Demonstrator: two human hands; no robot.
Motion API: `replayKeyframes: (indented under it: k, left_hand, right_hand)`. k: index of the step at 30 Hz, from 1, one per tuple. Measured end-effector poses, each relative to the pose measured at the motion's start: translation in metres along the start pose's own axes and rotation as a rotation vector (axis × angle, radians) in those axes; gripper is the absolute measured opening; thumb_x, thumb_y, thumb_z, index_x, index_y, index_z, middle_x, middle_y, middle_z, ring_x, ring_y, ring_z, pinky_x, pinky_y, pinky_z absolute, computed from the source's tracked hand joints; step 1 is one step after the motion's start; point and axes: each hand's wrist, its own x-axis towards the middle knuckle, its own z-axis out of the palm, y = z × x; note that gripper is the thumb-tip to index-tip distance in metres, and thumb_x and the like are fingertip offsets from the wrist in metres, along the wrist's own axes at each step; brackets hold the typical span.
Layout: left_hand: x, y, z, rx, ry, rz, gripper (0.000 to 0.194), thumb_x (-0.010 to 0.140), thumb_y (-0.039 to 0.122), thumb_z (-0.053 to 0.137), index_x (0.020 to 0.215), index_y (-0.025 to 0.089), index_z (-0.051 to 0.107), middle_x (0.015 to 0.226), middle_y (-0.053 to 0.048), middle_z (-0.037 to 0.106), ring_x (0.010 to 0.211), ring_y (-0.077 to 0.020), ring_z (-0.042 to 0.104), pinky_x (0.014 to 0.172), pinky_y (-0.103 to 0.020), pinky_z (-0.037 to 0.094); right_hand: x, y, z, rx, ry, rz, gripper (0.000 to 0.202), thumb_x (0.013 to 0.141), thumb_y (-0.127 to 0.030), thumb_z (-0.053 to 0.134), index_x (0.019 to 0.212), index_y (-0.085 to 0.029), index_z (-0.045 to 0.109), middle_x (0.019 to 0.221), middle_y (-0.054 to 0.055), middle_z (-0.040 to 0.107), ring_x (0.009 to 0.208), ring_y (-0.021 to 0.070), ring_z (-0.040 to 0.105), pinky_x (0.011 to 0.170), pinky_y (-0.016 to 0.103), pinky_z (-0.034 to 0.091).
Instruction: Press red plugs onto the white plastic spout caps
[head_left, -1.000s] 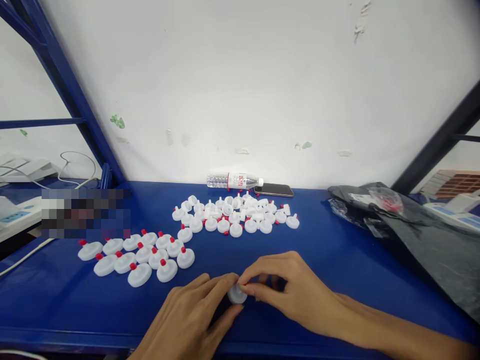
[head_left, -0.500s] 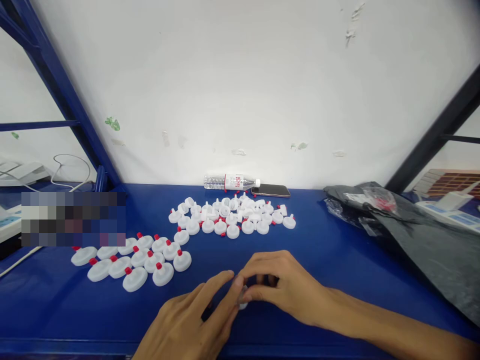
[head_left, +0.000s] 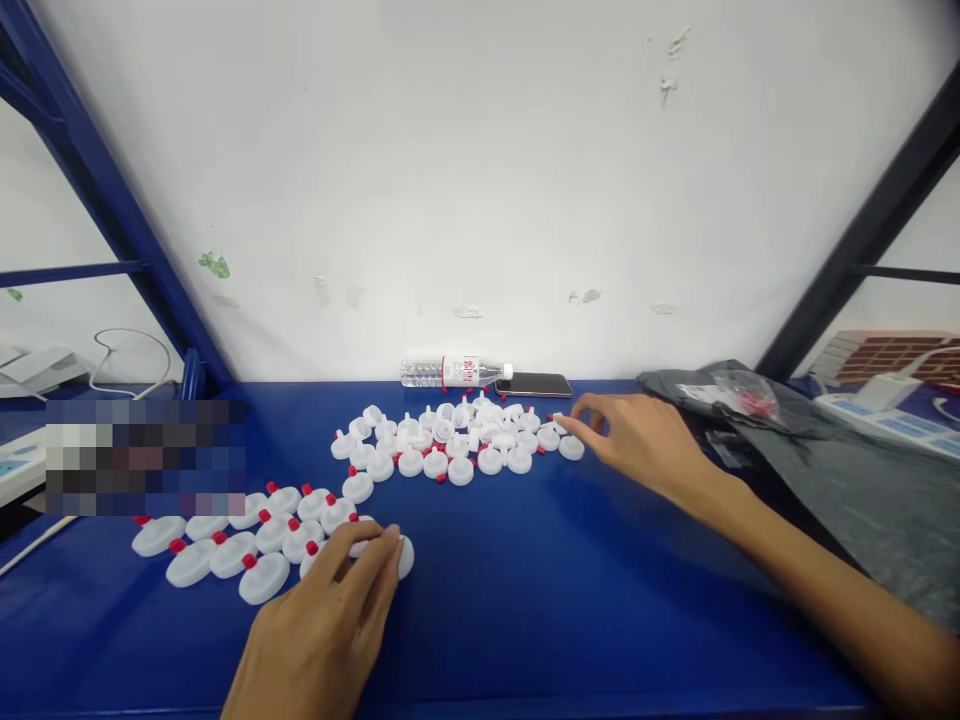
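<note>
My left hand is closed on a white round plastic cap, low over the table at the right end of a spread-out group of similar caps with red tips. The fingers hide most of that piece. Over on the right, my right hand bends its thumb and fingertips together at the stem of another white cap, which rests on the table at the right edge of a larger pile. Small red pieces lie among this pile.
Behind the pile, a clear water bottle lies on its side next to a dark phone. Black plastic bags cover the right side of the blue table. Power strips and cables sit at both sides, by blue shelf posts.
My hands were together at the front middle around a small piece. The left has moved left to the red-tipped caps with a cap; the right has reached out to the far pile.
</note>
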Motion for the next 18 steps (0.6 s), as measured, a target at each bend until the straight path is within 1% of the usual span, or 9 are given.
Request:
replayKeyframes:
  k: [3,6,9,11,12,13,14,16,18]
  left_hand:
    - [0.0,-0.005,0.003,-0.051,0.042,-0.108,0.031,0.106,0.027,0.04,0.108,0.022,0.071,0.102,-0.003,0.076,0.076,-0.0159,0.077,0.05,-0.021,0.055]
    - [0.001,-0.005,0.005,-0.071,0.014,-0.141,0.028,0.104,0.03,0.043,0.109,0.024,0.07,0.099,0.0,0.077,0.071,-0.0157,0.076,0.054,-0.022,0.057]
    - [0.005,-0.002,0.001,-0.082,0.004,-0.206,0.031,0.106,0.036,0.04,0.117,0.022,0.065,0.092,0.0,0.076,0.056,-0.0131,0.071,0.049,-0.022,0.055]
    - [0.008,0.001,-0.004,-0.093,0.014,-0.248,0.036,0.107,0.041,0.038,0.123,0.019,0.061,0.091,-0.001,0.074,0.05,-0.011,0.068,0.041,-0.021,0.051]
    - [0.008,0.003,-0.007,-0.085,0.023,-0.263,0.037,0.107,0.043,0.038,0.125,0.02,0.06,0.095,-0.002,0.073,0.05,-0.0108,0.067,0.038,-0.021,0.049]
    - [0.007,0.005,-0.01,-0.069,0.029,-0.269,0.037,0.106,0.044,0.039,0.128,0.021,0.059,0.101,-0.003,0.072,0.052,-0.0112,0.068,0.036,-0.022,0.047]
    - [0.006,0.007,-0.012,-0.052,0.038,-0.269,0.036,0.106,0.044,0.042,0.131,0.024,0.058,0.107,-0.004,0.071,0.055,-0.0119,0.07,0.035,-0.022,0.046]
    - [0.002,0.013,-0.014,-0.05,0.053,-0.229,0.032,0.104,0.038,0.047,0.134,0.028,0.056,0.112,-0.003,0.069,0.062,-0.0129,0.072,0.039,-0.022,0.049]
    - [-0.002,0.02,-0.013,-0.13,0.058,-0.126,0.029,0.103,0.03,0.051,0.131,0.029,0.057,0.112,-0.003,0.069,0.071,-0.0125,0.075,0.05,-0.021,0.055]
  right_hand:
    - [0.001,0.002,0.005,0.009,-0.064,-0.015,0.026,0.097,-0.043,0.057,0.089,-0.024,0.073,0.079,0.005,0.076,0.07,0.0241,0.066,0.057,0.031,0.029]
    - [-0.003,-0.003,0.002,0.077,-0.119,-0.045,0.019,0.093,-0.033,0.062,0.08,-0.024,0.073,0.079,0.004,0.077,0.07,0.0225,0.068,0.058,0.031,0.033]
    - [-0.011,-0.015,-0.008,0.206,-0.229,-0.152,0.022,0.092,-0.038,0.065,0.078,-0.026,0.076,0.08,0.001,0.078,0.071,0.0199,0.07,0.061,0.029,0.041]
    - [-0.017,-0.024,-0.016,0.38,-0.32,-0.245,0.03,0.095,-0.048,0.06,0.083,-0.026,0.078,0.077,0.0,0.078,0.068,0.0187,0.069,0.06,0.028,0.043]
    - [-0.019,-0.028,-0.018,0.466,-0.345,-0.267,0.036,0.097,-0.052,0.056,0.086,-0.025,0.078,0.077,0.001,0.077,0.065,0.0183,0.068,0.059,0.028,0.043]
    - [-0.02,-0.029,-0.02,0.527,-0.34,-0.266,0.042,0.1,-0.054,0.051,0.088,-0.024,0.078,0.077,0.002,0.077,0.062,0.0178,0.067,0.057,0.028,0.043]
    - [-0.019,-0.029,-0.021,0.534,-0.301,-0.238,0.048,0.101,-0.055,0.046,0.086,-0.022,0.077,0.076,0.003,0.077,0.06,0.0173,0.066,0.057,0.029,0.042]
    - [-0.015,-0.023,-0.018,0.367,-0.172,-0.127,0.052,0.104,-0.053,0.04,0.081,-0.022,0.075,0.076,0.003,0.076,0.061,0.0178,0.066,0.058,0.03,0.04]
    - [-0.008,-0.012,-0.01,0.15,-0.082,-0.02,0.043,0.103,-0.048,0.044,0.086,-0.024,0.075,0.079,0.004,0.077,0.069,0.021,0.068,0.061,0.031,0.038]
